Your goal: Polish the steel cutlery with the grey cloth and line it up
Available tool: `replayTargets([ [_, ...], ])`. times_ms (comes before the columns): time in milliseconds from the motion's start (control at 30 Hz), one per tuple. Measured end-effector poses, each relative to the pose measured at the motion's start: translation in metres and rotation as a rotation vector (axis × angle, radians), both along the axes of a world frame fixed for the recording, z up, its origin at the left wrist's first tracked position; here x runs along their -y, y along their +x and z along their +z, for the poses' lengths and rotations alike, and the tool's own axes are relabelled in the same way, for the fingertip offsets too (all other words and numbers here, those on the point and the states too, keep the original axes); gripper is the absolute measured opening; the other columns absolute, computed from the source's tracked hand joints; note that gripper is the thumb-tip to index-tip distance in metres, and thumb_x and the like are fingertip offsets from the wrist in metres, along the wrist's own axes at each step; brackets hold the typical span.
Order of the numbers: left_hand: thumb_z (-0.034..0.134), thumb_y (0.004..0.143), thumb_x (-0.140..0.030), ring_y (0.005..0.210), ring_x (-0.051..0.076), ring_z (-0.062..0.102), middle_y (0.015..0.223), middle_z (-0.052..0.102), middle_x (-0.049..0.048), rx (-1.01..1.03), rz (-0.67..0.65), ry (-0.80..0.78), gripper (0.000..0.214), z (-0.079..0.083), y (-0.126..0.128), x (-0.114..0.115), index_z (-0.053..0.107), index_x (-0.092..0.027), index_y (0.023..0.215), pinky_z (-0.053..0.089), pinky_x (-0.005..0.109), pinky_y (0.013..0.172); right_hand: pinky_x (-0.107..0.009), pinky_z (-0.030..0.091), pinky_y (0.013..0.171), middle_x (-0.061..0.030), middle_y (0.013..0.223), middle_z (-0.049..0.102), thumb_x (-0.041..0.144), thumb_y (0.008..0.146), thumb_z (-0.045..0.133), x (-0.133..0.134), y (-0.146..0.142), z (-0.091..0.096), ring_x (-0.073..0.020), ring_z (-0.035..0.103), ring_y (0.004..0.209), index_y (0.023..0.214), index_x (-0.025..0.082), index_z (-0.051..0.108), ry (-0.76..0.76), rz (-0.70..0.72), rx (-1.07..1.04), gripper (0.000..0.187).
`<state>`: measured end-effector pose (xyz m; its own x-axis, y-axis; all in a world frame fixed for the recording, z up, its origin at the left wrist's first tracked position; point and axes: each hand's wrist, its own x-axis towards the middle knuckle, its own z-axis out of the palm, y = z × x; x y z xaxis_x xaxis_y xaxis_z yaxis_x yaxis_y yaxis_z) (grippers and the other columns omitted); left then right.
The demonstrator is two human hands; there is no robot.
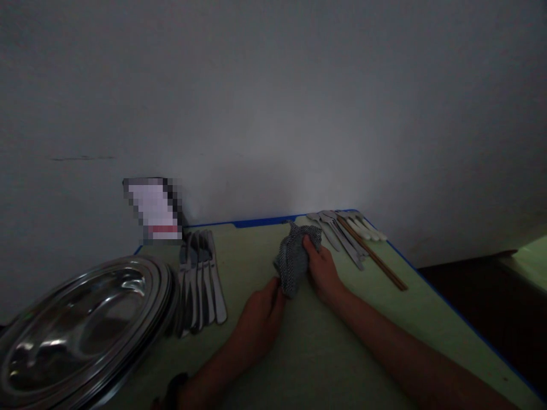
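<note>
Cloth bunched mid-tabletop | left hand pinches its near end, right hand clasps the far end | knives in 1 row left; spoons, chopsticks right; plates stacked beside knives

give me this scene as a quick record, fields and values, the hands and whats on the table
left hand: grips the near end of the cloth
right hand: grips the cloth's far end
cloth: grey, bunched between both hands
left side: knives in a row, beside stacked plates
right side: spoons and chopsticks, lying side by side
table: green top, blue edge
</note>
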<state>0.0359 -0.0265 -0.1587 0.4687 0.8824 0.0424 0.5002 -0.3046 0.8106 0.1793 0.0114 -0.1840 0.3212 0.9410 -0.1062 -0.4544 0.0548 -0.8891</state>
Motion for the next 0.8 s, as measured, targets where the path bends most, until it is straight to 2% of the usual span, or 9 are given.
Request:
replayTargets([
  [100,0.031,0.087,-0.024,0.084,0.022,0.060,0.095,0.065,0.0110,0.064,0.003,0.015,0.029,-0.001,-0.001,-0.004,0.055,-0.014,0.100,0.043,0.029,0.077,-0.030,0.047,0.072,-0.0032,0.075,0.069,0.039,0.062,0.071,0.012,-0.018,0.009,-0.0175,0.063,0.073,0.079,0.016,0.065,-0.071,0.118,-0.214,0.028],
  [233,0.029,0.089,-0.025,0.086,0.023,0.061,0.097,0.065,0.0121,0.037,0.012,0.021,0.031,-0.002,0.000,-0.005,0.054,-0.014,0.102,0.043,0.030,0.077,-0.029,0.046,0.075,-0.0043,0.075,0.069,0.035,0.062,0.072,0.018,-0.025,0.016,-0.0153,0.063,0.070,0.081,0.013,0.067,-0.033,0.236,-0.246,0.030],
  [300,0.028,0.090,-0.026,0.081,0.023,0.061,0.093,0.065,0.0109,-0.020,0.011,0.025,0.030,-0.003,0.000,-0.004,0.053,-0.015,0.101,0.043,0.030,0.073,-0.028,0.046,0.075,-0.0042,0.075,0.069,0.036,0.063,0.070,0.014,-0.021,0.016,-0.0153,0.063,0.070,0.081,0.013,0.067,-0.024,0.246,-0.247,0.029],
  [400,0.028,0.090,-0.027,0.071,0.021,0.061,0.083,0.065,0.0074,-0.134,-0.030,0.044,0.027,-0.003,0.000,-0.003,0.052,-0.018,0.098,0.040,0.028,0.064,-0.029,0.046,0.071,-0.0040,0.074,0.069,0.038,0.065,0.068,0.005,-0.012,0.014,-0.0167,0.063,0.072,0.078,0.015,0.065,-0.036,0.177,-0.218,0.027],
  [500,0.028,0.091,-0.028,0.064,0.020,0.060,0.074,0.063,0.0046,-0.216,-0.082,0.049,0.024,0.000,-0.002,-0.003,0.049,-0.019,0.094,0.037,0.027,0.058,-0.030,0.045,0.066,-0.0030,0.071,0.068,0.044,0.069,0.062,-0.001,-0.001,0.014,-0.0170,0.061,0.068,0.077,0.016,0.064,-0.018,0.077,-0.037,0.030],
  [667,0.025,0.093,-0.036,0.067,0.017,0.057,0.074,0.059,0.0018,-0.170,-0.244,0.005,0.029,0.009,-0.010,-0.004,0.048,-0.019,0.086,0.039,0.025,0.060,-0.027,0.041,0.061,-0.0003,0.063,0.062,0.046,0.072,0.058,0.000,0.022,0.029,-0.0169,0.056,0.064,0.065,0.018,0.061,0.168,-0.153,0.696,0.029],
  [733,0.025,0.093,-0.037,0.067,0.015,0.056,0.074,0.058,0.0008,-0.159,-0.309,0.009,0.030,0.011,-0.013,-0.005,0.048,-0.019,0.084,0.040,0.024,0.061,-0.027,0.041,0.063,0.0000,0.064,0.062,0.044,0.072,0.058,0.001,0.024,0.033,-0.0171,0.056,0.066,0.065,0.018,0.060,0.210,-0.196,0.786,0.027],
  [800,0.027,0.093,-0.037,0.068,0.016,0.056,0.075,0.059,0.0012,-0.160,-0.319,0.025,0.029,0.010,-0.015,-0.005,0.048,-0.019,0.085,0.041,0.024,0.062,-0.028,0.042,0.066,-0.0006,0.068,0.064,0.045,0.073,0.057,0.003,0.018,0.031,-0.0175,0.058,0.070,0.070,0.018,0.061,0.179,-0.193,0.669,0.027],
])
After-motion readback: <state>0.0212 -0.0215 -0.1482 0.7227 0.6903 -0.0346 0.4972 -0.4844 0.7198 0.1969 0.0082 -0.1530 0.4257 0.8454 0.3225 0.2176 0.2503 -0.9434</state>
